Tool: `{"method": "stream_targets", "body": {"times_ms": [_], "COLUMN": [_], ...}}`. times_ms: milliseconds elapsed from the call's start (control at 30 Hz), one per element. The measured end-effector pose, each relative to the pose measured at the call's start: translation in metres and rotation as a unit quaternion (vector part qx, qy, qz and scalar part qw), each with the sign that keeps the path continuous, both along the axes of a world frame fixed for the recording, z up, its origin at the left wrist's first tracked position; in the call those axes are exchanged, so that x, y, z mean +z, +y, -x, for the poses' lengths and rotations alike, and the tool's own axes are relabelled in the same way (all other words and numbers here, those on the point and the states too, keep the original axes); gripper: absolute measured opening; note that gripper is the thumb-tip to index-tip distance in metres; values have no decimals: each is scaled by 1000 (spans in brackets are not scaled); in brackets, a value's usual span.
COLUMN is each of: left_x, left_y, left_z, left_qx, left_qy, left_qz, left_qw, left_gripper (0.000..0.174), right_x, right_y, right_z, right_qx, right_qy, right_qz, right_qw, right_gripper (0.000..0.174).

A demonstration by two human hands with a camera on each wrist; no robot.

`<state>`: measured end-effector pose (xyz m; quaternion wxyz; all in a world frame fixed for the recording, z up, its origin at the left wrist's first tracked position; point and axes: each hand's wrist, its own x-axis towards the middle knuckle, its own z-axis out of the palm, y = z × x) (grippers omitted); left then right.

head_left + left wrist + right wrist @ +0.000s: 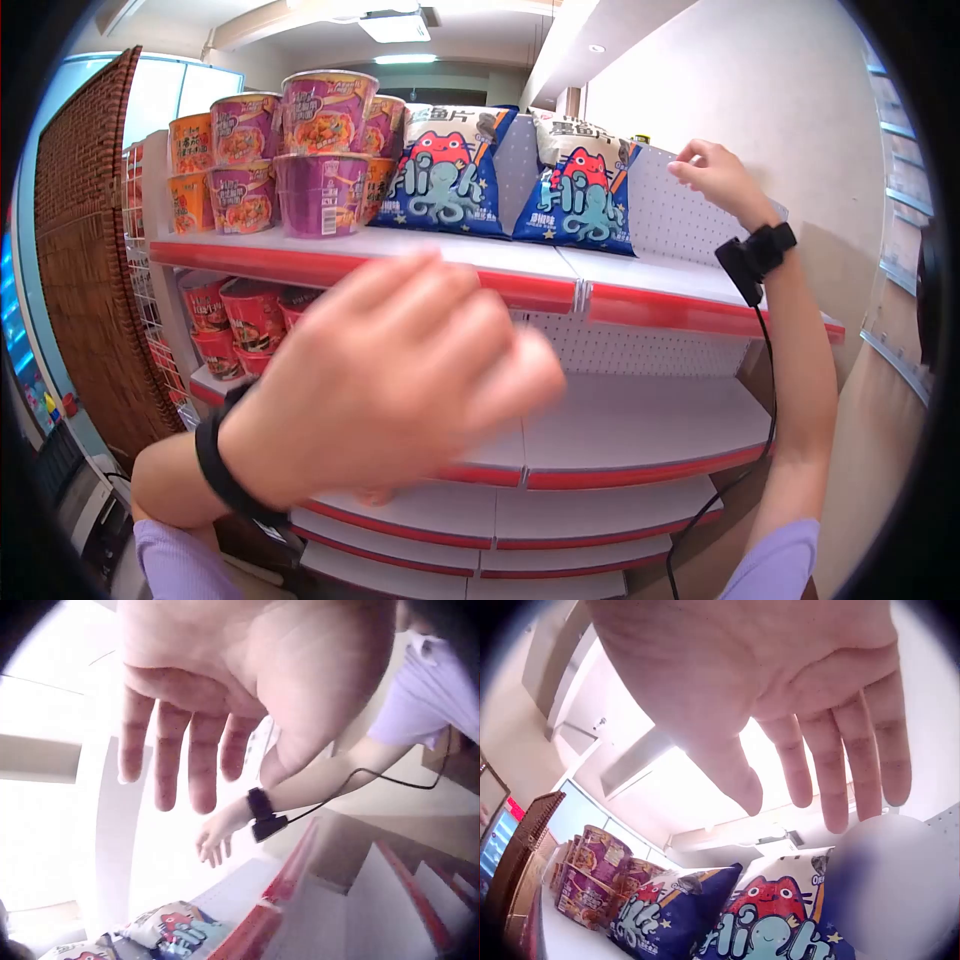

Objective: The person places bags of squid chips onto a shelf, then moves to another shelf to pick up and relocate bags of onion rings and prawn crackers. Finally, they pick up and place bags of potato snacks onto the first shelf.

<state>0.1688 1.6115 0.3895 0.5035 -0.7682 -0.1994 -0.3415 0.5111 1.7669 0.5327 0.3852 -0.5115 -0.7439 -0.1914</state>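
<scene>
My left hand (400, 375) is blurred and large in the head view, in front of the shelf unit with nothing in it. In the left wrist view its fingers (172, 754) hang loosely extended. Over the right part of the top shelf (690, 290), my right hand (722, 178) is raised in the air. The right wrist view shows its palm bare and the fingers (829, 765) relaxed. Nearest to it stands a blue and white snack bag (580, 185) with a red cat and an octopus. A matching bag (440, 180) leans beside it to the left.
Purple noodle tubs (322, 195) and orange ones (190, 145) are stacked in two layers at the top shelf's left. Red tubs (250, 315) sit one shelf lower, partly behind my left hand. A woven screen (90, 260) flanks the left side. A black cable (772, 400) hangs from my right wrist.
</scene>
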Motion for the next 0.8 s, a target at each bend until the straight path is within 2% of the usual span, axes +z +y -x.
{"method": "stream_targets", "body": {"times_ms": [100,133,167,200,233,333,400,433,500,667,800], "left_x": [-21,-16,-26,-18,-10,-51,-108,-82,-101,-122,-143], "left_y": [-27,-38,-26,-46,-66,-91,-132,-122,-144,-186,-227], "left_z": [4,5,-10,-2,6,4,1,-67,-100,-132,-117], "left_qx": [-149,-170,-287,-164,-39,-50,-56,-58,-62,-77,-88], "left_qy": [33,85,-10,63,138,118,105,99,88,60,41], "left_qz": [-35,21,-78,-51,-21,3,16,23,33,65,92], "left_qw": [988,981,955,983,989,992,993,993,994,993,991], "left_gripper": [15,14,34,29,25,25,24,24,24,23,22], "right_x": [-9,-11,-14,-16,-21,-32,-37,-39,-43,-57,-78], "right_y": [-23,-27,-30,-33,-38,-58,-69,-74,-85,-105,-126], "right_z": [-1,-6,-11,-16,-15,-16,-19,-21,-27,-51,-72], "right_qx": [-19,-18,-15,-22,-21,-40,-37,-35,-33,-28,-20], "right_qy": [21,21,21,25,22,48,39,33,34,38,64], "right_qz": [0,4,8,12,22,19,29,32,35,65,109], "right_qw": [1000,1000,1000,999,999,998,998,998,998,997,992], "right_gripper": [33,32,32,30,30,27,27,27,27,29,30]}}
